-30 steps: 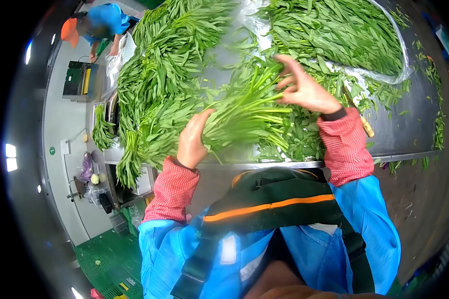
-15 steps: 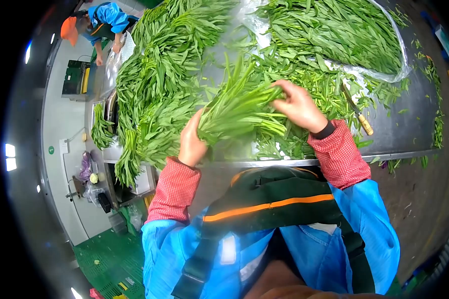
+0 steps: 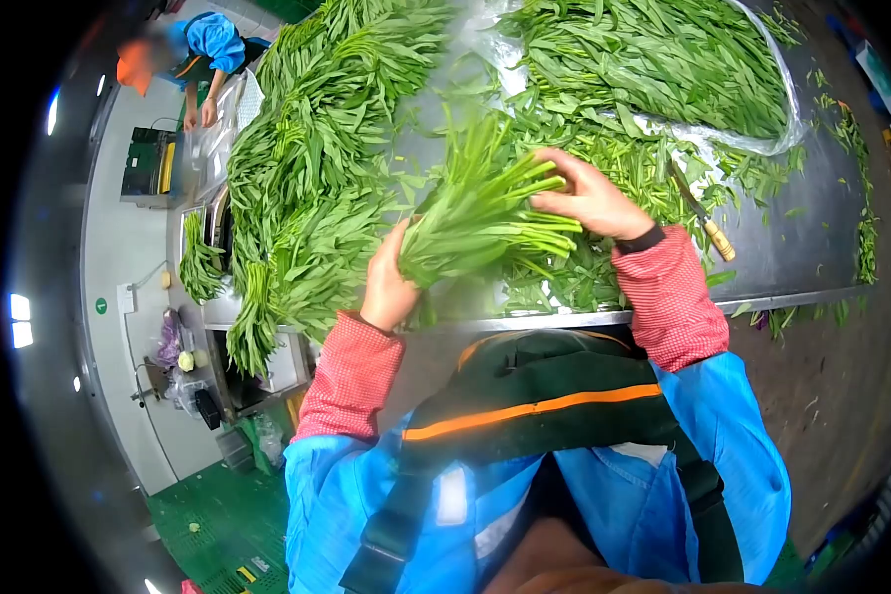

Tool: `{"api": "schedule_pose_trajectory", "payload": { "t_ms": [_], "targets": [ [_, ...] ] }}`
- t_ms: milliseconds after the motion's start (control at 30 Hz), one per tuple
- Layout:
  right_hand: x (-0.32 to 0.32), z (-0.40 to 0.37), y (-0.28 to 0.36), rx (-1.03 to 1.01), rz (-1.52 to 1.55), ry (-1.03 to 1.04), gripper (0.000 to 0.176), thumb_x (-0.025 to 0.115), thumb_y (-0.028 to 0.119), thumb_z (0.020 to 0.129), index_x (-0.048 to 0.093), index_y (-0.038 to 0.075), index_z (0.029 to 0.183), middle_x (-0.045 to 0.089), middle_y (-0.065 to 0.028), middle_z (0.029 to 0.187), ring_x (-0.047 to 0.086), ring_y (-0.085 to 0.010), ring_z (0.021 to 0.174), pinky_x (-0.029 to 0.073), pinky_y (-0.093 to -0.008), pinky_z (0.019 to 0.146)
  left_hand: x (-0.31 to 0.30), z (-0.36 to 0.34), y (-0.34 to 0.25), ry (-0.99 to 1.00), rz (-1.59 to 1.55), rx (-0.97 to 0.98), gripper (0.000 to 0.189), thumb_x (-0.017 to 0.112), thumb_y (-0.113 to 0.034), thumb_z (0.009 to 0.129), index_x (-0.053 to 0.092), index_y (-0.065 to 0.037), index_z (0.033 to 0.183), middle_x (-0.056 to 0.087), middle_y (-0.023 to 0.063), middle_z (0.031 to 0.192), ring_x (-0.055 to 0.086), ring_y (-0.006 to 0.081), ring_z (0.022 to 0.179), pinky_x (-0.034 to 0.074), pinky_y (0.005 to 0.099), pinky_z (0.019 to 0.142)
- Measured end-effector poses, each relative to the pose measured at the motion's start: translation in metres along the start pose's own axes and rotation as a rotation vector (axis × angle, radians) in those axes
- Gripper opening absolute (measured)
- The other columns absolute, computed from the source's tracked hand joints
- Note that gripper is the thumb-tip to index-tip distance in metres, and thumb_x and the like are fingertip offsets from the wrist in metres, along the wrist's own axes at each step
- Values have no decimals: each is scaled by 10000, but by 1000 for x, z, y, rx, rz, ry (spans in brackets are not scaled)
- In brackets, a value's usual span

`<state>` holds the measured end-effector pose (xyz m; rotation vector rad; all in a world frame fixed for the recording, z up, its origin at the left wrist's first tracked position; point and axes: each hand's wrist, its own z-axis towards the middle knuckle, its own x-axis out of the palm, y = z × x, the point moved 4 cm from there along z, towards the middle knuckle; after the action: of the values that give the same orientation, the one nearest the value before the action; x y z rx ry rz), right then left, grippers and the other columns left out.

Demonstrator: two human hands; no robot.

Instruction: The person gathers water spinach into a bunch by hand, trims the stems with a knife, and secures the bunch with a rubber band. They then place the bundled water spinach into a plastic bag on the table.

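A bunch of long-leaved greens that looks like water spinach (image 3: 475,213) is held above the table's near edge, its pale stem ends pointing right. My left hand (image 3: 391,282) is wrapped round the leafy side of the bunch. At the stem ends, my right hand (image 3: 594,198) has its thumb and fingers closed about some of the upper stems. Loose cut stems and leaves (image 3: 624,178) lie on the table beneath and behind my right hand. A knife with a wooden handle (image 3: 718,241) rests among them, to the right of that hand.
A long heap of greens (image 3: 317,148) covers the left of the metal table (image 3: 812,238). Behind, a clear plastic bag (image 3: 792,109) holds more greens. At the far left a co-worker in blue sleeves (image 3: 213,40) bends over a work surface. Green crates (image 3: 218,525) are on the floor.
The bunch has turned slightly, and its stem ends are more spread towards my right hand. My left hand has shifted a little to the right. The co-worker's hands have come closer together.
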<state>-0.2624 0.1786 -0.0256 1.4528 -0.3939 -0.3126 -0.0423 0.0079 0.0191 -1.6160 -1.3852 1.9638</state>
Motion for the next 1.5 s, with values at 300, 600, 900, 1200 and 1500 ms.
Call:
{"api": "schedule_pose_trajectory", "payload": {
  "t_ms": [300, 600, 900, 1200, 1500],
  "targets": [
    [-73, -15, 20, 3, 419, -435, 137, 648, 189, 885, 624, 62, 932, 623, -5, 736, 468, -45, 498, 376, -195, 440, 3, -4, 19, 33, -9, 79, 643, 716, -1, 745, 445, 14, 1328, 624, 139, 1160, 607, 193, 1039, 471, 298, 894],
    [-17, -13, 23, 135, -632, -296, 524, 622, 494, 843, 659, 0, 1014, 643, -112, 923, 606, -192, 746, 484, -321, 714, 7, 0, 13, -151, 199, 61, 601, 699, 11, 757, 460, 8, 1308, 626, 136, 1153, 606, 191, 1038, 469, 299, 900],
    [-19, -12, -6, 121, -297, -137, 292, 685, 210, 838, 660, 8, 1047, 677, -53, 831, 597, -108, 753, 474, -248, 711, 15, 6, 12, -136, 210, 105, 646, 728, 1, 726, 466, -14, 1316, 626, 152, 1151, 608, 217, 1045, 468, 308, 905],
    [-115, -28, -28, 72, -433, -398, 392, 690, 249, 822, 601, 51, 1148, 614, -112, 835, 580, -209, 740, 506, -356, 725, 4, 9, 20, -87, -110, -61, 533, 679, 29, 763, 513, -23, 1266, 653, 110, 1087, 620, 170, 968, 490, 284, 835],
    [-22, 9, 6, -41, -468, -202, 285, 615, 235, 876, 653, 5, 1039, 672, -141, 840, 639, -213, 734, 501, -308, 714, 22, 21, -9, 163, -206, -111, 524, 680, -17, 764, 504, -3, 1257, 624, 84, 1154, 583, 148, 1033, 456, 277, 896]
  ]
}}
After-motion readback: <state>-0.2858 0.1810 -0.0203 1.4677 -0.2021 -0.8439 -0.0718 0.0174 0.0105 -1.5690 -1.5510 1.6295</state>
